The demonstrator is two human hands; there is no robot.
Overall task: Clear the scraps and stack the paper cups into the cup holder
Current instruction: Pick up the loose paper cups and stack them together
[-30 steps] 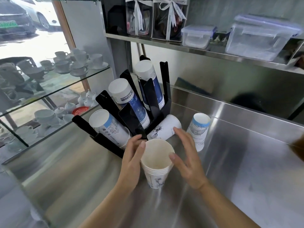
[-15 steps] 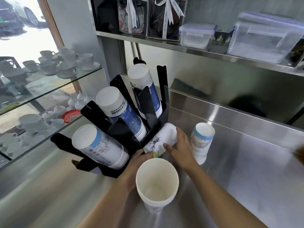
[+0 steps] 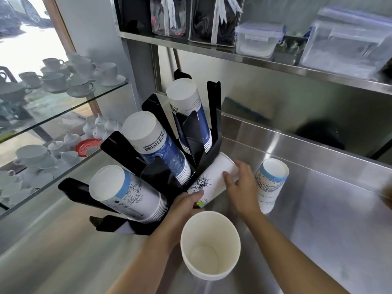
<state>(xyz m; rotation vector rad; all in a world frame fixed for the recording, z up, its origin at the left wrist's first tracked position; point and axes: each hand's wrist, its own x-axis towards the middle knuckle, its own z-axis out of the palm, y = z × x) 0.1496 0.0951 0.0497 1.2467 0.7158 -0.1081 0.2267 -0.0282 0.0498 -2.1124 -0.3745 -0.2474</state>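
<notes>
A black cup holder [image 3: 161,175] stands on a steel table [image 3: 318,219], its three slanted slots filled with stacks of paper cups: a near stack [image 3: 127,194], a middle stack [image 3: 157,149] and a far stack [image 3: 188,111], all bottoms up. Behind it, a glass shelf [image 3: 70,115] carries white teacups, and a steel shelf [image 3: 254,58] above holds clear plastic boxes [image 3: 258,39] and ribboned gift packs.

A white cup printed with a statue [image 3: 209,180] lies on its side against the holder's right edge. The right hand [image 3: 239,185] grips its upper end, fingers curled over the rim; the left hand [image 3: 186,204] pinches its lower end with the thumb on the side wall. An open-mouthed stack of white cups [image 3: 210,245] stands upright in the foreground, directly in front of both wrists and partly hiding the left one. A blue-banded cup [image 3: 269,183] stands upside down on the table just right of the right hand, not touched. No scraps can be made out on the table.
</notes>
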